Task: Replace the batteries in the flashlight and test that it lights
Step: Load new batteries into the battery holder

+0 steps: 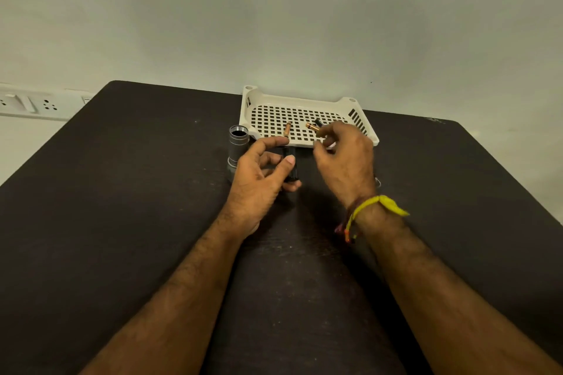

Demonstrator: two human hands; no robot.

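While loading batteries: left hand [262,173] gripping black holder [291,166], right hand [344,155] pinching battery [313,126] above tray [370,135]; flashlight [238,146] upright, left of tray. Next, probably: seat battery, polarity matched.

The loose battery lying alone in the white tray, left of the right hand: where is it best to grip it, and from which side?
Grip the loose battery across the middle of its round body, thumb and finger on its two long sides, coming from above. It lies flat on the perforated floor of the tray, its length pointing roughly away from the person, nothing touching it. From above also avoids the tray walls.
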